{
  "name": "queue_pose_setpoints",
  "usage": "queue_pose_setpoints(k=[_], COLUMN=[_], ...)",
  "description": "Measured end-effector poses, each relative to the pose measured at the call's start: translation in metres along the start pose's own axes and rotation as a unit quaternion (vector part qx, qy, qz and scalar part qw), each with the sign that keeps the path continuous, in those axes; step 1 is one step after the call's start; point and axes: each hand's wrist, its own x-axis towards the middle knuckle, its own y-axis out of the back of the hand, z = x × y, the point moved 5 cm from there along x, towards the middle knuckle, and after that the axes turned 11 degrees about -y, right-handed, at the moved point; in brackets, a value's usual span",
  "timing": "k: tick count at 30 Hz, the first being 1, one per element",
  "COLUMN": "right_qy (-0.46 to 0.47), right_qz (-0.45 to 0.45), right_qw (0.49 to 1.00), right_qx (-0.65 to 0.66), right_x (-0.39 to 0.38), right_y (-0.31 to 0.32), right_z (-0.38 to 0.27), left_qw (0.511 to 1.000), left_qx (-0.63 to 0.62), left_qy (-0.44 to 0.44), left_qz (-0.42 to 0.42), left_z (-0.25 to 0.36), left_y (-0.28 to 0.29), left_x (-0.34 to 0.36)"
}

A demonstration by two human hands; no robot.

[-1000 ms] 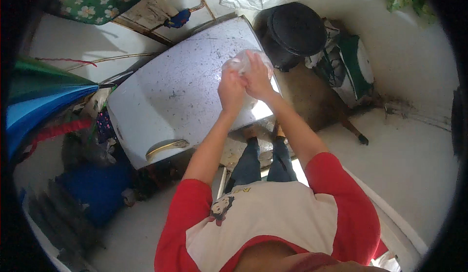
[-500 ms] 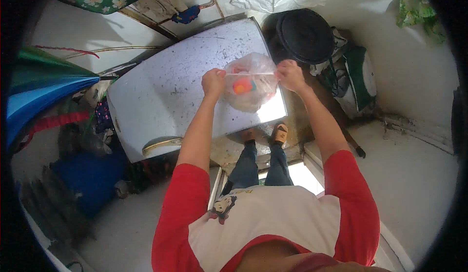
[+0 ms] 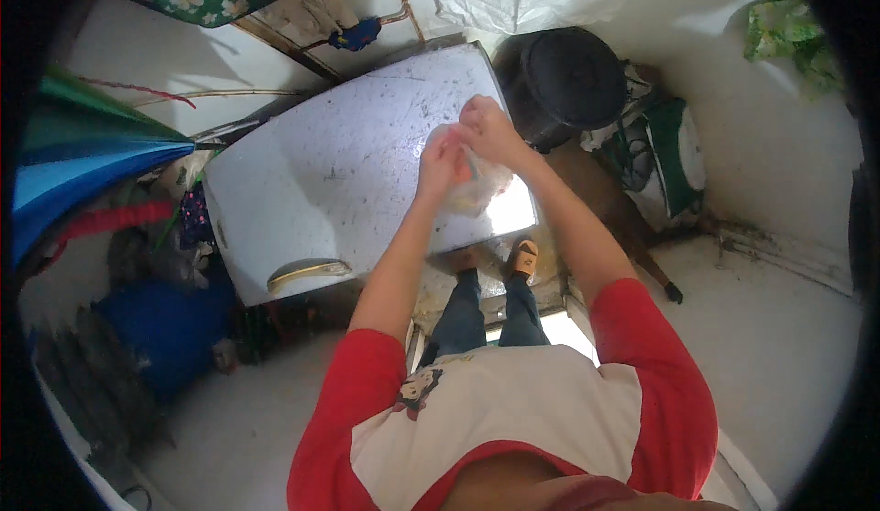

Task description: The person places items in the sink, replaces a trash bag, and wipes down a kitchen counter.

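A clear plastic bag [image 3: 474, 190] is held over the white, scuffed surface [image 3: 321, 163], its lower part drooping toward me. My left hand [image 3: 444, 164] is closed on the gathered top of the bag. Right beside it, my right hand [image 3: 486, 131] is also closed on the bag's top, its fingers crossing over just above the left ones. Most of the bag's mouth and its contents are hidden by my hands and by glare.
Beyond the surface's right corner stands a black lidded bin [image 3: 573, 76], with a green and white bag [image 3: 674, 158] beside it. A curved handle [image 3: 307, 274] sits on the surface's near edge. A blue-green folded umbrella [image 3: 110, 172] juts in from the left.
My hands were apart, stretching the bag's mouth between them, with something red and orange showing inside. Now they have come together and the bag's top is bunched up.
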Motion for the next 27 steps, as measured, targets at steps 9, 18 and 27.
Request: queue_pose_setpoints(k=[9,18,27], right_qy=[-0.224,-0.028,-0.149], right_qz=[-0.076,-0.092,-0.105], right_qw=[0.96,0.989,0.981], right_qx=[0.148,-0.108,0.068], right_x=[-0.057,-0.045,-0.054], right_y=[-0.058,-0.035,-0.003], right_z=[0.06,0.012,0.068], left_qw=[0.992,0.989,0.969], left_qx=[-0.008,-0.028,0.238], left_qy=[0.019,0.143,0.054], left_qz=[0.123,0.037,0.037], left_z=[0.003,-0.022,-0.029], left_y=[0.007,0.033,0.063], left_x=[-0.006,-0.003,0.014])
